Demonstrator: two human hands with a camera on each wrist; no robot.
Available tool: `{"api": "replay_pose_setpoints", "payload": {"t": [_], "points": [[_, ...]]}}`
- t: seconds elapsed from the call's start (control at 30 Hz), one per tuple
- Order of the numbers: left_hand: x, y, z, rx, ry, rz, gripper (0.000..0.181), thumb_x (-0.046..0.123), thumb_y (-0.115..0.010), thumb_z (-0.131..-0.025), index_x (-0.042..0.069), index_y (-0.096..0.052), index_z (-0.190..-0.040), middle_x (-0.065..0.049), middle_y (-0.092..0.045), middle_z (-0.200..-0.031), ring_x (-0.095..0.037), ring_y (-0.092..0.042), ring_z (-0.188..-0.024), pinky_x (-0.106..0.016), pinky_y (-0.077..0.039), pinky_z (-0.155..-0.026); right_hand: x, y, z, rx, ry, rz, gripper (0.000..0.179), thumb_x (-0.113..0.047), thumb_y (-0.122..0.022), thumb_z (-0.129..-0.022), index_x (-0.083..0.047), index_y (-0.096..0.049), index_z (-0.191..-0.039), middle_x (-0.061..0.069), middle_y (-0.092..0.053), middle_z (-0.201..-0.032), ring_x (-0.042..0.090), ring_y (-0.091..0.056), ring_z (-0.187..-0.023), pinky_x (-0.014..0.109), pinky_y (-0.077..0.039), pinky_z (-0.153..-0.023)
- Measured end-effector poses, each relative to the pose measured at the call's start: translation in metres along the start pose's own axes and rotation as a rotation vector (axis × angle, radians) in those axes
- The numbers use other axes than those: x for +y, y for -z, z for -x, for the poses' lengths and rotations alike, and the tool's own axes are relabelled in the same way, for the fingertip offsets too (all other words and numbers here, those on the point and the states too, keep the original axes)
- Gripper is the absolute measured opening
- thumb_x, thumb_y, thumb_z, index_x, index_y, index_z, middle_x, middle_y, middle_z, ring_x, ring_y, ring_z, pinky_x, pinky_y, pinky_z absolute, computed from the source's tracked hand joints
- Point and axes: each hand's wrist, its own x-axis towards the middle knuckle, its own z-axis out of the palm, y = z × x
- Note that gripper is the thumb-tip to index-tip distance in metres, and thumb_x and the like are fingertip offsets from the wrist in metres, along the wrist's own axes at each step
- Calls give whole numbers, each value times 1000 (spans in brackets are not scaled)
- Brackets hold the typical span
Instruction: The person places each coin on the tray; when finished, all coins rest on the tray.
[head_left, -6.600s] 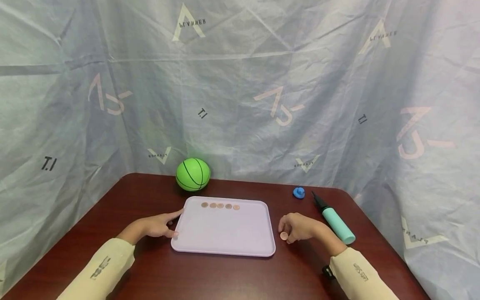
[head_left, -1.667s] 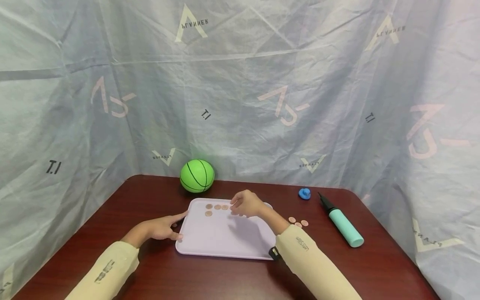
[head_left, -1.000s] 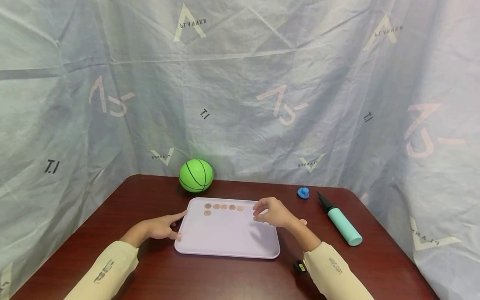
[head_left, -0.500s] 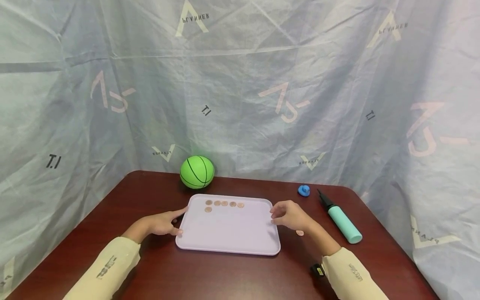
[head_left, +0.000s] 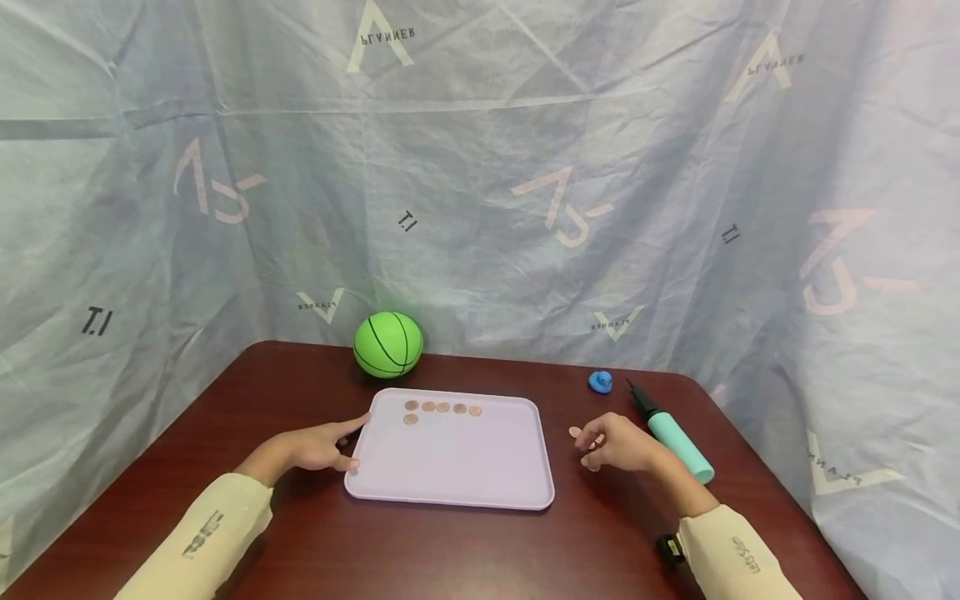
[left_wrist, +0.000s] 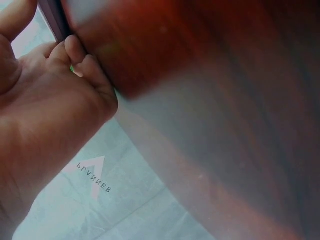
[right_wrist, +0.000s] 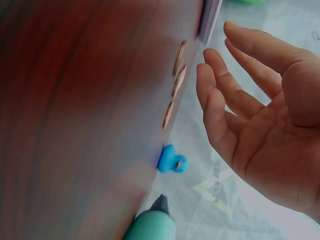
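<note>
hovering by seemingly copper, round coins (right_wrist: pixel 178 81), right hand (head_left: pixel 617 442) loosely spread, left hand (head_left: pixel 317 447), thumb outspread, touching lilac tray (head_left: pixel 457 467)

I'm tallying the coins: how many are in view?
9: five coins in a row on the tray, one coin in front of the row's left end, and three coins on the table beside the right hand, which may hide others.

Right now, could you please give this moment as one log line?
left grip: touching left rim of tray; right grip: beside loose coins, holding nothing; tray coins: row of five, one nearer person
</note>
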Motion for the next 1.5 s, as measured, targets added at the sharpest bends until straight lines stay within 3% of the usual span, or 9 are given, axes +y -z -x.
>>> {"api": "replay_pose_setpoints", "payload": {"t": [0.13,0.43,0.67,0.93,1.13,1.23,1.5], "points": [[-2,0,-1,4,10,-1,93,24,-77,-85,3,-22,-157,-30,-31,-154,-46,-39,-136,-60,-29,-110,9,3,2,-18,16,54,19,-15,-84,-78,-7,-75,-92,-1,-71,-87,23,-62,-84,27,-51,-69],[-3,-5,-1,15,20,33,93,21,-78,-84,4,-23,-157,-29,-29,-155,-47,-37,-136,-61,-28,-110,17,4,-2,-118,-20,55,18,-15,-84,-79,-8,-73,-91,-1,-67,-81,18,-60,-77,26,-49,-67],[-3,-6,-1,25,18,25,93,21,-78,-83,3,-24,-157,-29,-31,-154,-46,-37,-137,-61,-28,-110,20,7,-6,-150,-14,52,16,-11,-85,-77,-8,-72,-86,-1,-64,-72,13,-55,-68,24,-45,-57],[-5,-5,-1,25,17,17,93,23,-79,-83,4,-25,-157,-30,-32,-153,-47,-37,-137,-61,-28,-110,20,8,-7,-156,-11,96,20,-16,-86,-77,-8,-68,-82,-4,-62,-74,10,-54,-69,25,-46,-60],[-5,-5,-2,25,20,10,93,23,-79,-83,4,-25,-156,-30,-33,-153,-46,-37,-136,-62,-28,-110,19,6,-5,-166,-89,18,29,-17,-86,-77,-7,-63,-91,-1,-64,-76,11,-54,-60,28,-45,-47],[-4,-4,-3,24,16,10,93,23,-79,-83,4,-25,-156,-30,-32,-153,-47,-38,-136,-61,-28,-109,19,6,-4,-174,-115,-10,32,-15,-86,-77,-6,-63,-97,0,-65,-78,13,-56,-63,30,-46,-47],[-2,-3,-1,26,19,21,93,22,-79,-83,4,-24,-157,-30,-31,-154,-47,-35,-138,-61,-27,-110,17,8,1,-189,-82,-22,26,-2,-82,-74,-7,-67,-94,3,-66,-80,16,-57,-67,31,-49,-50]]}}
